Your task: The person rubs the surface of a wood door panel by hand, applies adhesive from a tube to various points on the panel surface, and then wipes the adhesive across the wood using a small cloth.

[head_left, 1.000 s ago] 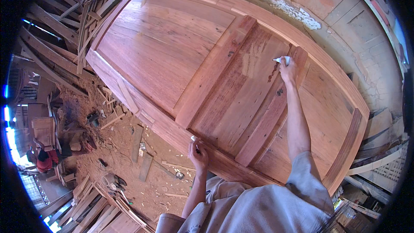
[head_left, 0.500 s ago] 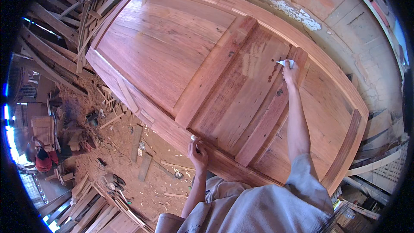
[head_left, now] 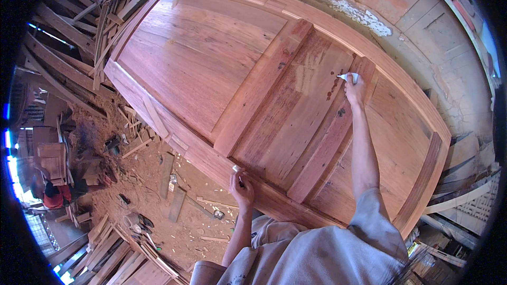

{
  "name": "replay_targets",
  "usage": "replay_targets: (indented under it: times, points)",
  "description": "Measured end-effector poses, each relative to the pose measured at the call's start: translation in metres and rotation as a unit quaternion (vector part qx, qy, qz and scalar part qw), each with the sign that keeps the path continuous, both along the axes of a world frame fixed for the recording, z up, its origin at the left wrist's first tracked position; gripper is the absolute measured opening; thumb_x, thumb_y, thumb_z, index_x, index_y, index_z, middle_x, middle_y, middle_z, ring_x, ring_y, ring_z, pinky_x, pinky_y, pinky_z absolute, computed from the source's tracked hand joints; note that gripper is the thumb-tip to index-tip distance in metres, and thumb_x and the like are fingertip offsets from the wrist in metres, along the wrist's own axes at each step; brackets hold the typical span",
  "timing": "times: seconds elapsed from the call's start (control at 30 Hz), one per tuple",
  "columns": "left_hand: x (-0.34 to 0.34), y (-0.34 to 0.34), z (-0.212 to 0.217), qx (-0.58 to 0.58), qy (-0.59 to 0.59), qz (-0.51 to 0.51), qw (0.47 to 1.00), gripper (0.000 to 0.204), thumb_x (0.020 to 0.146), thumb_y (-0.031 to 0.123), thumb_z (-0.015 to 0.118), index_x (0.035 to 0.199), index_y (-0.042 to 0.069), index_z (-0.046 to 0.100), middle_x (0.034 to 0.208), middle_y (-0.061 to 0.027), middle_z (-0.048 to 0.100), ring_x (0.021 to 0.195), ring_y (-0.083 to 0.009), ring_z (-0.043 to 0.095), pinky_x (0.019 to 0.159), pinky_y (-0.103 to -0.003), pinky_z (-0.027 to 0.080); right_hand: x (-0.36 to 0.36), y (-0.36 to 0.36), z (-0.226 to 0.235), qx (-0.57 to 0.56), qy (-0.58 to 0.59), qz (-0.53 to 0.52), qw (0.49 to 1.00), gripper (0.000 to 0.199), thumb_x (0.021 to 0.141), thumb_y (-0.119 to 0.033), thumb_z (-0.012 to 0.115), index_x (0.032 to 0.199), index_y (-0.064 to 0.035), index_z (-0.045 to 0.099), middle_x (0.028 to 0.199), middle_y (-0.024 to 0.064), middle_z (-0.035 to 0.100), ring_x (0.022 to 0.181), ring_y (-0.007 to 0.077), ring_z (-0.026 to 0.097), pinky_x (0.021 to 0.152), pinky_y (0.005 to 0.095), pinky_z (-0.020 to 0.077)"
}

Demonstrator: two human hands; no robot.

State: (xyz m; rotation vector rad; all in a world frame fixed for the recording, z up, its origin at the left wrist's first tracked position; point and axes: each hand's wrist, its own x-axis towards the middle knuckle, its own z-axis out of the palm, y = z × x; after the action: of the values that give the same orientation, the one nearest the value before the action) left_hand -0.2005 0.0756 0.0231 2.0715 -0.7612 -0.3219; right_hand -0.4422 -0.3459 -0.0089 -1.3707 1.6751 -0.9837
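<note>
A large reddish wooden panelled door (head_left: 195, 68) lies flat in front of me. My right hand (head_left: 356, 92) reaches over its far right part, fingers wrapped round a small white squeeze bottle (head_left: 350, 78) with a pointed nozzle. The nozzle points left, close to a row of dark wet drops (head_left: 330, 94) on the recessed panel; whether it touches the wood I cannot tell. By the door's near edge, my left hand (head_left: 242, 191) is closed around a small white object (head_left: 236, 168), whose kind is unclear. Something dark also shows between its fingers.
Wood offcuts (head_left: 171, 179) and shavings litter the floor at left. Stacked planks (head_left: 113, 256) lie at lower left, more timber (head_left: 79, 26) at upper left. A wall (head_left: 391, 0) with peeling paint runs behind the door. A person in red (head_left: 55, 196) is at far left.
My right hand and the bottle have shifted very slightly left along the drops. My left hand stays in nearly the same place.
</note>
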Motion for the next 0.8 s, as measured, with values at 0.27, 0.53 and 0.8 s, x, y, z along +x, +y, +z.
replay_targets:
  times: [0.27, 0.53, 0.8]
  points:
    - [-0.001, -0.001, 0.003, -0.013, -0.005, 0.007, 1.000, 0.014, 0.087, 0.003, 0.052, 0.096, 0.000, 0.063, 0.089, -0.0171, 0.063, 0.083, -0.0318, 0.062, 0.075, -0.038, 0.049, -0.014, 0.038, 0.028, 0.110, -0.282, -0.069, 0.951, 0.019, 0.095, -0.027, 0.059, 0.102, -0.0103, 0.059, 0.071, -0.0010, 0.058, 0.056, 0.0069, 0.054, 0.047, 0.0226, 0.0426]
    - [0.003, 0.005, 0.007, -0.045, -0.028, -0.016, 0.998, 0.020, 0.086, -0.005, 0.049, 0.099, -0.001, 0.063, 0.088, -0.0169, 0.063, 0.077, -0.0308, 0.062, 0.068, -0.038, 0.048, -0.008, 0.178, 0.075, 0.198, -0.571, -0.142, 0.784, 0.028, 0.093, -0.034, 0.060, 0.111, -0.0122, 0.058, 0.075, -0.0032, 0.060, 0.057, 0.0068, 0.050, 0.052, 0.0213, 0.0414]
    - [0.002, 0.011, -0.005, -0.087, 0.012, -0.030, 0.996, 0.022, 0.085, -0.006, 0.048, 0.099, 0.000, 0.064, 0.088, -0.0170, 0.063, 0.081, -0.0300, 0.062, 0.072, -0.037, 0.049, 0.004, 0.338, 0.052, 0.361, -0.577, -0.021, 0.733, 0.032, 0.093, -0.041, 0.059, 0.105, -0.0114, 0.059, 0.067, -0.0042, 0.052, 0.052, 0.0072, 0.041, 0.052, 0.0250, 0.0396]
